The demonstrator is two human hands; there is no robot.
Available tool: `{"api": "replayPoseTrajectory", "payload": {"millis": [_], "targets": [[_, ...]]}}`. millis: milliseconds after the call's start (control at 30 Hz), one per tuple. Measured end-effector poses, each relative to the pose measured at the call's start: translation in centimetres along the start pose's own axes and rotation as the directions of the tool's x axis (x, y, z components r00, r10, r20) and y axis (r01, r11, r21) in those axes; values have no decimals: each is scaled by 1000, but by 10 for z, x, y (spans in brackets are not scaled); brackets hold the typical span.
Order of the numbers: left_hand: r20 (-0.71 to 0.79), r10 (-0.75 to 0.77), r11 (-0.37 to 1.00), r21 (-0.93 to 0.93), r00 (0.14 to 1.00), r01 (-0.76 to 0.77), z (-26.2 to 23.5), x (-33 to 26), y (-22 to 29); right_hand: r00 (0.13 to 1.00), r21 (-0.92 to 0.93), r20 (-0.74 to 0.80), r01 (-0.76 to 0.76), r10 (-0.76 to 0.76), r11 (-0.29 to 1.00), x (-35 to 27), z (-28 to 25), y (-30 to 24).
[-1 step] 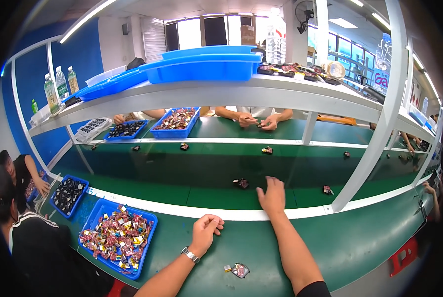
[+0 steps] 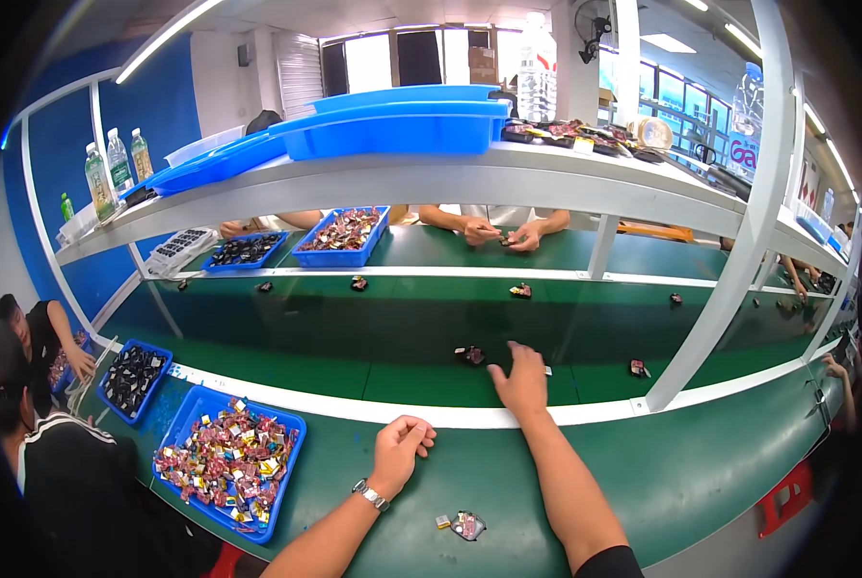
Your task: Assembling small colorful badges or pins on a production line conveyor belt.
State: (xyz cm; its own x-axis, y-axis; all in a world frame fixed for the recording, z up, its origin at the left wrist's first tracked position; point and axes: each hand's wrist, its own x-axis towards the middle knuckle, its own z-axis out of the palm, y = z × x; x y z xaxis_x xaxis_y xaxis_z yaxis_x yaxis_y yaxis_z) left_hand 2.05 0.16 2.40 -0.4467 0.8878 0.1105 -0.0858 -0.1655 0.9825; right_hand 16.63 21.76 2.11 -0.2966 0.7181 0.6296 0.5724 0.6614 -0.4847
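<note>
My right hand (image 2: 523,383) reaches over the white rail onto the dark green belt (image 2: 411,328), fingers apart. A small white bit (image 2: 547,370) shows at its right side; whether they touch I cannot tell. Just beyond its fingertips lies a dark piece with reddish parts (image 2: 470,355). My left hand (image 2: 402,460), a watch on its wrist, rests loosely curled at the near bench's far edge, nothing visible in it. Between my forearms on the green bench lies a small black-rimmed piece with pinkish insides (image 2: 468,526), a yellow-and-white square (image 2: 442,522) next to it.
At left stand a blue tray (image 2: 298,453) of small reddish, white and yellow parts and a smaller blue tray (image 2: 170,357) of black parts. A white post (image 2: 715,279) rises at right. Above the belt runs a shelf (image 2: 431,171). Across it, another person's hands (image 2: 503,234) hold a small piece.
My right hand has shifted slightly left across the belt, and the small white bit now shows beside it. My left hand has stayed in place.
</note>
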Motion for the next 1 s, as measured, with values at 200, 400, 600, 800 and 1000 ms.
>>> {"api": "replayPoseTrajectory", "payload": {"millis": [200, 400, 600, 800, 1000], "targets": [[-7, -48, 998, 36, 999, 48, -5, -1, 0, 969, -7, 144, -202, 201, 979, 19, 33, -21], [24, -20, 1000, -4, 999, 20, -5, -3, -8, 966, 127, 73, -255, 247, 959, -2, 22, -14], [-11, -143, 989, -48, 990, 143, -5, -20, 6, 966, 474, 256, -84, -46, 877, -85, -69, -50], [270, -217, 976, 49, 938, 212, 17, -21, 32, 918, 564, 323, 8, -229, 826, -101, -131, -68], [563, -301, 936, 22, 770, 350, 18, -14, 39, 840, 551, 355, 167, -411, 818, -91, -128, -88]]}}
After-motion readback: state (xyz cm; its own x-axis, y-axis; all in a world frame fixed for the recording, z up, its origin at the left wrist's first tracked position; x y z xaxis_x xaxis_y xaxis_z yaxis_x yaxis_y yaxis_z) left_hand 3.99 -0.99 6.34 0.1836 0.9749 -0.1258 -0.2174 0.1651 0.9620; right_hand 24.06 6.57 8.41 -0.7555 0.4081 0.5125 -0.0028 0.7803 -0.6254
